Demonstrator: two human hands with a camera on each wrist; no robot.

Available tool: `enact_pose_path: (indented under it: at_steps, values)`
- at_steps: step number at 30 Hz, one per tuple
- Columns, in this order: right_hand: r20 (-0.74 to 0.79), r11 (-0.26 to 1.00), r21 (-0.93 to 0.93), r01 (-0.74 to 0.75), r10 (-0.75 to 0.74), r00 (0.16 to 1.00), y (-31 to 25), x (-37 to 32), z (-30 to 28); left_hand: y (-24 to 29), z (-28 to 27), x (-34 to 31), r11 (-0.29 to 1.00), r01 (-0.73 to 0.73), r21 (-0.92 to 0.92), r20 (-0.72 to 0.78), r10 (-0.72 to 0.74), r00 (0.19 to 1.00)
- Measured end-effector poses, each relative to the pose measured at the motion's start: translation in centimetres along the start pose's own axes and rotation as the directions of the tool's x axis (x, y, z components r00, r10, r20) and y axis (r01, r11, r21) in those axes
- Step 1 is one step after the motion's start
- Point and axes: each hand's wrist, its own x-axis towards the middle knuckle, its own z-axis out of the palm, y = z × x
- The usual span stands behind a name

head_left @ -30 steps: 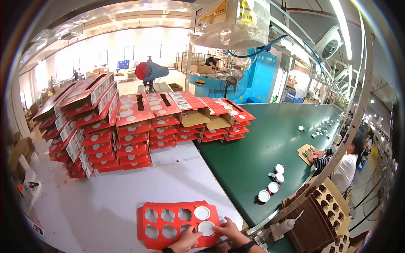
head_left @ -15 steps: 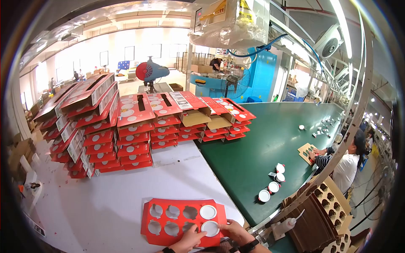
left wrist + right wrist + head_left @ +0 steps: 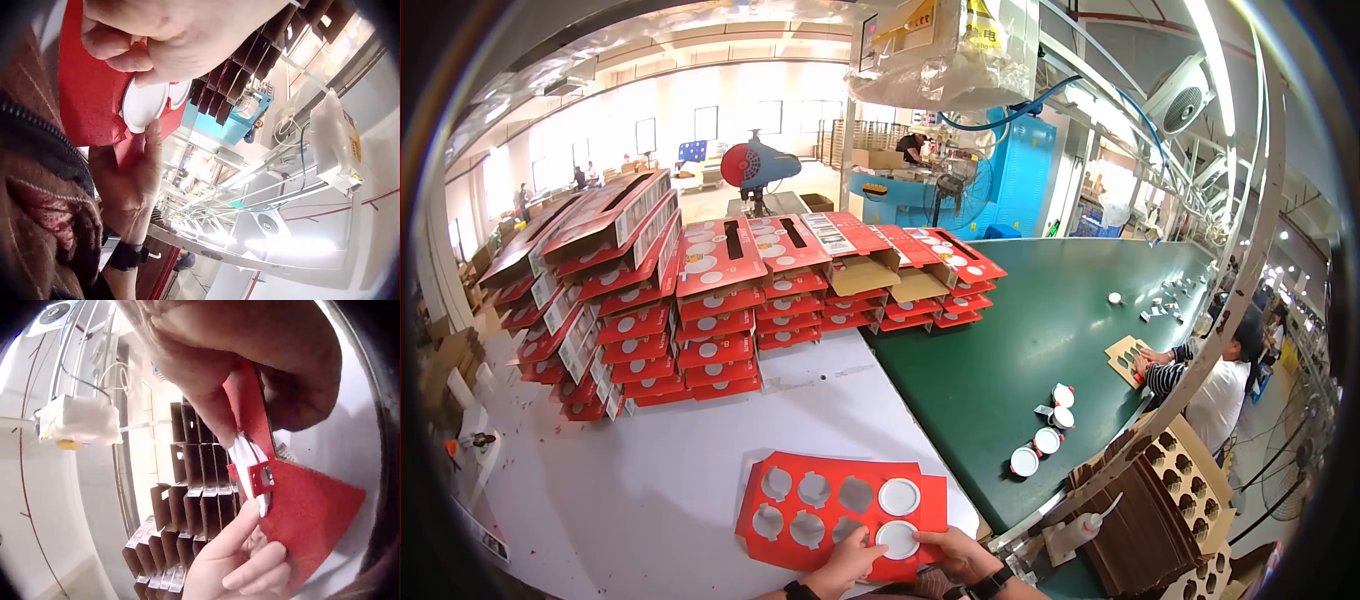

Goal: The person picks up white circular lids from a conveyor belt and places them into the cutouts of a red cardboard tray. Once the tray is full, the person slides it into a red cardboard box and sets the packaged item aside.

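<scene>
A flat red cardboard carrier (image 3: 820, 497) with two rows of cut-out holes is tilted at the front of the white table. Two white-lidded cups sit in its right-end holes, a far cup (image 3: 898, 496) and a near cup (image 3: 897, 540). My left hand (image 3: 847, 566) has its fingers curled at the near cup, a fingertip against the lid rim in the right wrist view. My right hand (image 3: 962, 555) grips the carrier's right end, thumb (image 3: 220, 415) at the lid's edge and fingers behind the card. A red tab (image 3: 261, 479) stands beside the lid.
Stacked red cartons (image 3: 720, 270) line the table's back. On the green conveyor (image 3: 1000, 330) stand several white-lidded cups (image 3: 1047, 441). A seated person (image 3: 1215, 390) handles a brown card sheet (image 3: 1127, 362) at right. Near my right arm are a white-nozzled bottle (image 3: 1080, 532) and cartons with holes (image 3: 1185, 475).
The carrier has shifted right and away from me, turning slightly clockwise and tilting, with both hands on it. Both cups remain in its right-end holes.
</scene>
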Motion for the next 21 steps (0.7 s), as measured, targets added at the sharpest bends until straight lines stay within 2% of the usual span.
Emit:
enact_pose_path:
  at_steps: [1,2,3,4,5,6,7,8,9,10,12,16,18,19,21]
  values:
    - [0.03,0.99,0.04,-0.136,0.135,0.99,-0.5,-0.2,0.3,0.3,0.0,-0.1,1.0,0.002,0.0,-0.001,-0.002,1.0]
    - [0.03,0.989,0.045,-0.14,0.139,0.99,-0.9,-0.2,0.2,0.6,-0.1,-0.3,1.0,0.007,0.016,0.002,-0.007,1.0]
    - [0.032,0.957,-0.289,-0.002,0.011,0.999,-1.1,-0.3,-0.2,0.7,-0.2,-0.7,0.999,0.024,0.032,0.004,-0.025,1.0]
    - [0.07,0.804,-0.584,0.112,-0.087,0.994,-0.7,-0.6,-0.5,0.3,-0.4,-0.3,0.998,0.0,0.058,0.019,-0.001,1.0]
    - [0.064,0.847,-0.516,0.132,-0.116,0.991,-0.4,-0.4,-0.4,1.7,0.3,-1.2,0.999,-0.007,0.045,-0.013,0.007,1.0]
    - [0.167,0.754,-0.564,0.337,-0.296,0.94,0.0,0.0,-0.5,1.5,0.1,-0.9,0.998,-0.039,0.052,0.004,0.039,0.999]
    - [0.041,0.796,-0.566,0.213,-0.231,0.972,0.1,0.5,-0.8,1.2,0.0,-0.5,0.996,-0.044,0.078,-0.018,0.045,0.999]
    - [-0.085,0.829,-0.555,0.075,-0.146,0.986,-0.2,0.7,-0.2,1.3,-0.3,-0.8,0.997,-0.081,-0.011,0.037,0.081,0.996]
    - [-0.079,0.851,-0.508,0.136,-0.203,0.976,-0.5,0.2,0.9,0.9,-0.2,-0.6,0.987,-0.159,0.038,-0.002,0.159,0.987]
    - [-0.081,0.875,-0.457,0.161,-0.221,0.972,-0.6,-0.2,1.7,1.1,-0.3,-0.2,0.987,-0.129,0.098,-0.044,0.134,0.99]
    - [-0.017,0.851,-0.476,0.22,-0.259,0.966,-1.1,-0.6,2.4,1.8,-0.5,0.1,0.986,-0.056,0.16,-0.097,0.072,0.993]
    - [0.002,0.863,-0.457,0.214,-0.24,0.971,-1.0,-0.8,1.9,3.8,-0.4,-0.5,0.974,0.063,0.219,-0.092,-0.044,0.995]
    - [0.061,0.895,-0.377,0.24,-0.234,0.97,-1.1,-0.8,1.8,4.3,-0.5,-0.4,0.954,0.119,0.274,-0.073,-0.103,0.992]
    - [0.06,0.895,-0.376,0.238,-0.233,0.971,-1.2,-0.8,1.9,4.5,-0.5,-0.6,0.954,0.121,0.274,-0.073,-0.104,0.992]
    - [0.044,0.874,-0.43,0.227,-0.231,0.972,-1.4,-0.8,1.9,4.8,-0.4,-0.6,0.947,0.036,0.319,-0.065,-0.016,0.998]
